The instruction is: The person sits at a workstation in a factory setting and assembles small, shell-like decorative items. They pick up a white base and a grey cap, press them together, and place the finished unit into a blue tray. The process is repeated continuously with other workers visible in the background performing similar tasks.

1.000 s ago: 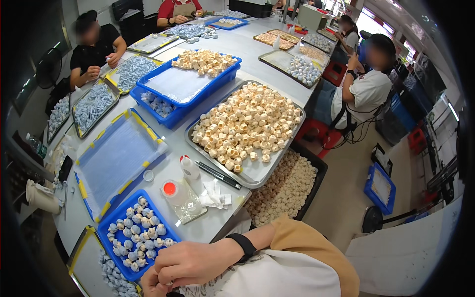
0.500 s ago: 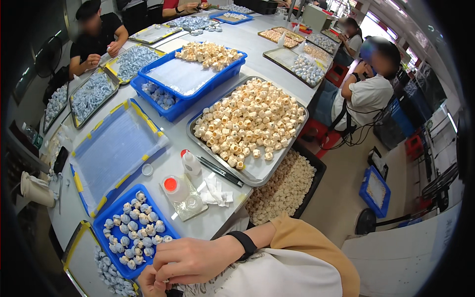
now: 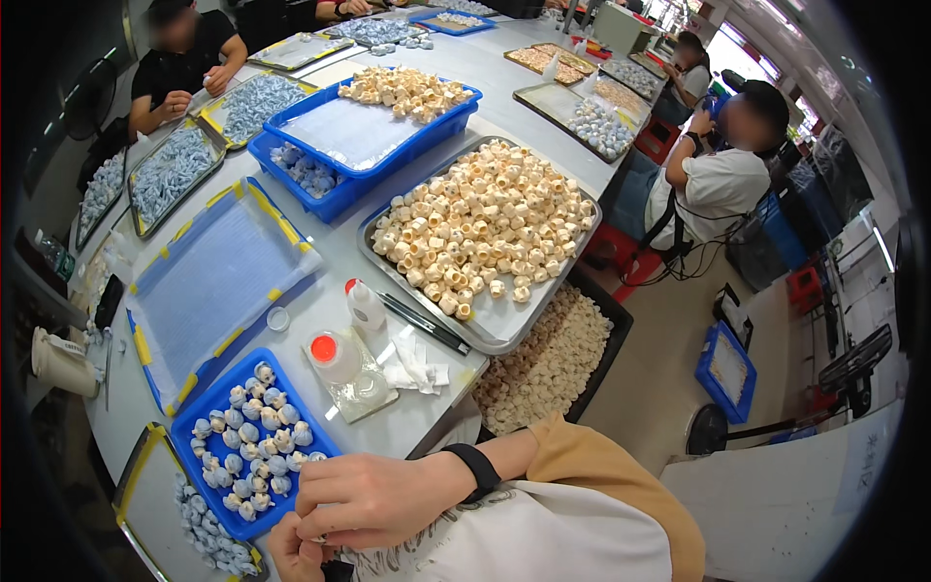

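Close to my body, my right hand (image 3: pixel 361 500) bends over my left hand (image 3: pixel 293 551), and their fingertips meet. Both hands are closed in a pinch. A whitish bit shows between the fingers, too small and covered to name. Just beyond them is a blue tray (image 3: pixel 218 388) holding several small round pieces (image 3: pixel 254 435), part pale blue and part cream. To its lower left, pale blue pieces (image 3: pixel 208 529) lie on a yellow-taped tray (image 3: pixel 145 485).
A metal tray (image 3: pixel 504 335) heaped with hollow cream pieces (image 3: pixel 485 223) stands ahead, near a red-capped bottle (image 3: pixel 365 306), a red-topped jar (image 3: pixel 332 355), tweezers (image 3: pixel 427 325) and crumpled tissue (image 3: pixel 415 364). Farther off are stacked blue trays (image 3: pixel 339 136) and people seated around the table.
The view has shifted slightly, so the table's contents sit a little lower left or higher in the picture. My hands stay together, with small finger movements.
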`<action>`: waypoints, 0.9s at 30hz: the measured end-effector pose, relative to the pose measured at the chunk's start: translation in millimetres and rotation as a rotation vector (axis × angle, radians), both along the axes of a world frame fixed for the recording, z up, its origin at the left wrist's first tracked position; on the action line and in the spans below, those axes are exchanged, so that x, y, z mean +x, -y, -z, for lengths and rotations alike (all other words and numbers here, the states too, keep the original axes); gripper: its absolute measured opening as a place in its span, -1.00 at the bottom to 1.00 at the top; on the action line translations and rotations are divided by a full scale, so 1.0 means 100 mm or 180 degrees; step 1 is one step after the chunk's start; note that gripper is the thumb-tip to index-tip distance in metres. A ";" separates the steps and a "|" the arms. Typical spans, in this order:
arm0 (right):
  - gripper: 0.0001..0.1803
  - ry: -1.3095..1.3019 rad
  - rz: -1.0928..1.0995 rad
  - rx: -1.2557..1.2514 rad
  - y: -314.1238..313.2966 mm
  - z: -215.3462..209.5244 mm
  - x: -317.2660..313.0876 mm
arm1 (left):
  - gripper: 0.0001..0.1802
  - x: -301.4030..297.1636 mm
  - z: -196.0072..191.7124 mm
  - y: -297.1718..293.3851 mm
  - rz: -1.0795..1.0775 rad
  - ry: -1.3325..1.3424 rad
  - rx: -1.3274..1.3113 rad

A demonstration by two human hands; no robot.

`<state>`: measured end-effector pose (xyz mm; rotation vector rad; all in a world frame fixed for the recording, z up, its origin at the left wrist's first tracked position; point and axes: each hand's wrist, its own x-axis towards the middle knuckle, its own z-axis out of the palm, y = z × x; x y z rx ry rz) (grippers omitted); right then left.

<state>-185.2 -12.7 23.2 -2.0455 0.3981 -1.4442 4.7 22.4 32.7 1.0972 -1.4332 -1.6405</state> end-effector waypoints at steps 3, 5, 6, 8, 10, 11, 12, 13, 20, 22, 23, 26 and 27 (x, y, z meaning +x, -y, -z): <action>-0.69 -0.0037 0.0036 -0.0041 -0.01 -0.01 0.02 | -0.60 -0.01 -0.01 -0.02 -0.0068 0.0033 0.0048; -0.64 -0.0112 0.0021 -0.0169 -0.02 -0.01 0.02 | -0.60 0.02 0.01 -0.03 -0.0030 -0.0020 0.0051; -0.63 -0.0166 0.0001 -0.0263 -0.02 0.00 0.02 | -0.60 0.05 0.05 -0.03 0.0036 -0.0083 0.0028; -0.61 -0.0090 -0.0095 -0.0212 -0.02 -0.03 -0.01 | -0.62 0.08 0.10 -0.04 0.0128 -0.0162 0.0054; -0.60 0.0172 -0.0237 0.0080 -0.04 -0.18 -0.13 | -0.66 0.09 0.14 -0.05 0.0190 -0.0195 0.0152; -0.60 0.0512 -0.0457 0.0758 -0.08 -0.34 -0.26 | -0.69 0.08 0.11 -0.07 0.0154 -0.0194 0.0127; -0.59 0.0830 -0.0614 0.1447 -0.11 -0.57 -0.43 | -0.71 0.03 0.05 -0.05 0.0174 -0.0218 0.0117; -0.58 0.1299 -0.0644 0.1198 -0.11 -0.73 -0.54 | -0.74 0.00 0.01 -0.04 0.0205 -0.0252 0.0095; -0.68 0.0239 -0.0973 0.0422 -0.10 -1.26 -0.90 | -0.84 -0.01 0.01 -0.05 0.0238 -0.0451 0.0163; -0.70 0.0105 -0.0955 0.0355 -0.08 -1.24 -0.94 | -0.85 -0.01 -0.02 -0.05 0.0227 -0.0289 0.0216; -0.71 0.0019 -0.0941 0.0358 -0.08 -1.24 -0.92 | -0.85 0.02 -0.02 -0.04 0.0230 -0.0298 0.0259; -0.76 0.0390 -0.0589 0.1016 -0.26 -1.23 -0.76 | -0.87 0.09 -0.02 -0.16 -0.0101 -0.0288 0.0470; -0.76 0.0583 -0.0390 0.0992 -0.33 -1.27 -0.73 | -0.87 0.07 0.01 -0.15 -0.0132 -0.0394 0.0579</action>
